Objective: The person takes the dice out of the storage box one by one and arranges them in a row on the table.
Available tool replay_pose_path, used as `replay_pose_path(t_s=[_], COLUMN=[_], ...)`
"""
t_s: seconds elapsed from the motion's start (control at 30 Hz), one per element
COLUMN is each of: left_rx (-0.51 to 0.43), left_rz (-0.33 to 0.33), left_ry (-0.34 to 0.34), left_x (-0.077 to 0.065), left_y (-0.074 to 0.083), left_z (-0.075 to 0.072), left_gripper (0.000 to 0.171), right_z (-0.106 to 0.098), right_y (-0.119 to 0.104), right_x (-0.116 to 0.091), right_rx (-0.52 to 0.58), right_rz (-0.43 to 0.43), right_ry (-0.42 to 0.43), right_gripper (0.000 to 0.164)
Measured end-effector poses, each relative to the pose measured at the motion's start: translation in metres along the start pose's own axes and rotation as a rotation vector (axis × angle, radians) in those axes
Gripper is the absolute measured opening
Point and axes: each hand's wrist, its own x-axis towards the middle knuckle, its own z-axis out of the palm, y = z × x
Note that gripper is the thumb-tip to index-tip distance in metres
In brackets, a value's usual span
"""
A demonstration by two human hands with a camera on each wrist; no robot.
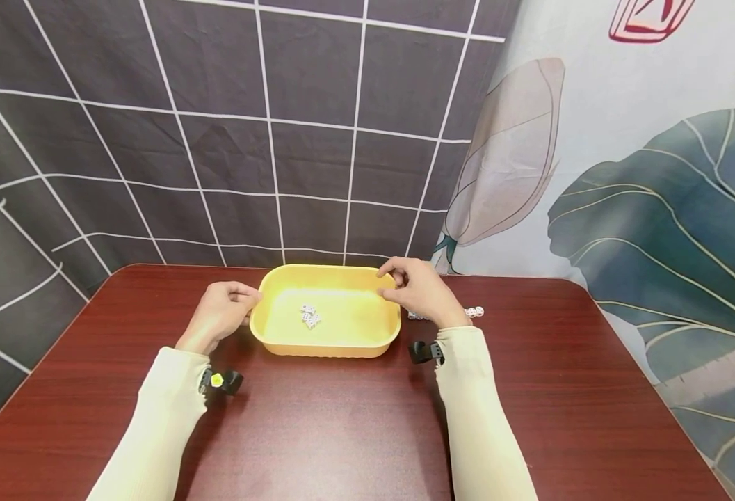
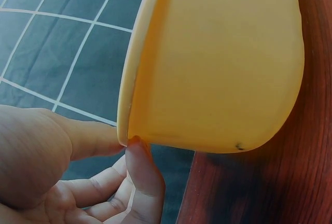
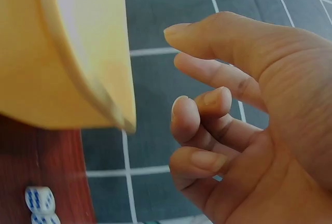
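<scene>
A yellow oblong basin (image 1: 329, 351) stands near the far edge of the table. My left hand (image 1: 220, 313) pinches the rim at its left end, with thumb and index finger meeting on the rim in the left wrist view. At the basin's right end is my right hand (image 1: 420, 289). In the right wrist view its fingers (image 3: 244, 86) are loosely bent with nothing between them, apart from the rim. Several small white dice (image 1: 310, 317) lie in a cluster on the basin's floor, left of its middle.
More white dice (image 1: 475, 312) lie on the red-brown table (image 1: 342, 431) right of the basin, partly hidden by the right hand. Behind the table hang a dark gridded cloth (image 1: 311, 160) and a leaf-patterned curtain (image 1: 655, 229).
</scene>
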Motion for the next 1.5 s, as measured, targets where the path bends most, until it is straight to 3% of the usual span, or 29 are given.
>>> replay_pose_path(t_s=[0.83,1.1,1.5], left_rx=[0.008,0.011,0.007], left_rz=[0.004,0.001,0.004], left_ry=[0.004,0.009,0.009], left_x=[0.000,0.000,-0.001], left_y=[-0.001,0.000,0.000], left_z=[0.001,0.001,0.001], left_gripper=[0.032,0.032,0.032], right_z=[0.063,0.080,0.096], right_y=[-0.031,-0.037,-0.035], right_x=[0.022,0.025,0.026], right_rx=[-0.066,-0.086,-0.045], right_rz=[-0.043,-0.011,-0.035], right_ry=[-0.038,-0.016,-0.132], right_gripper=[0.027,0.022,0.019])
